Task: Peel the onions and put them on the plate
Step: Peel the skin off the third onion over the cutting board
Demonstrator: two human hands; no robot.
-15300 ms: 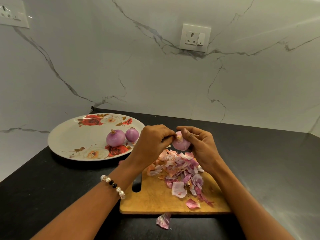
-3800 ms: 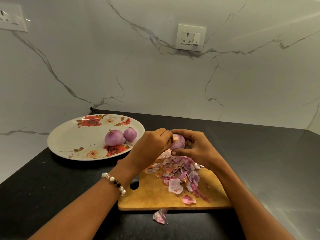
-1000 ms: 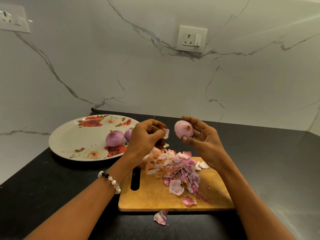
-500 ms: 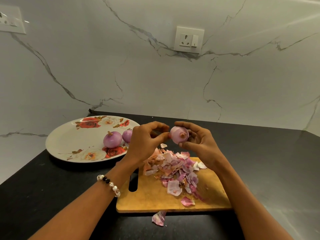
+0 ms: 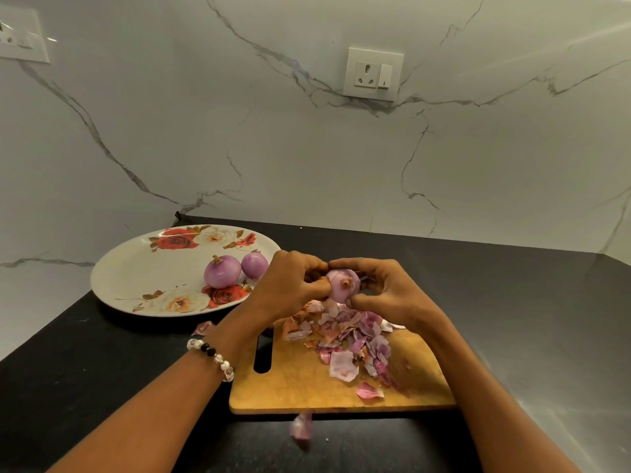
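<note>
A small purple onion (image 5: 342, 285) is held between both hands above the far end of the wooden cutting board (image 5: 307, 384), its root end facing me. My right hand (image 5: 392, 291) grips it from the right, thumb underneath. My left hand (image 5: 290, 285) pinches at its left side with curled fingers. Two peeled onions (image 5: 222, 272) (image 5: 254, 265) lie on the floral plate (image 5: 136, 268) to the left. A heap of onion skins (image 5: 348, 336) covers the board under the hands.
The black counter (image 5: 102, 370) runs to a white marble wall with a socket (image 5: 373, 74). Loose skin pieces lie off the board at its front edge (image 5: 301, 430) and near the plate (image 5: 204, 327). The board's handle slot (image 5: 263, 353) is by my left wrist.
My left hand dropped a pulled-off skin piece and came back onto the onion. Both hands sank slightly toward the board, and the onion turned its root end toward me.
</note>
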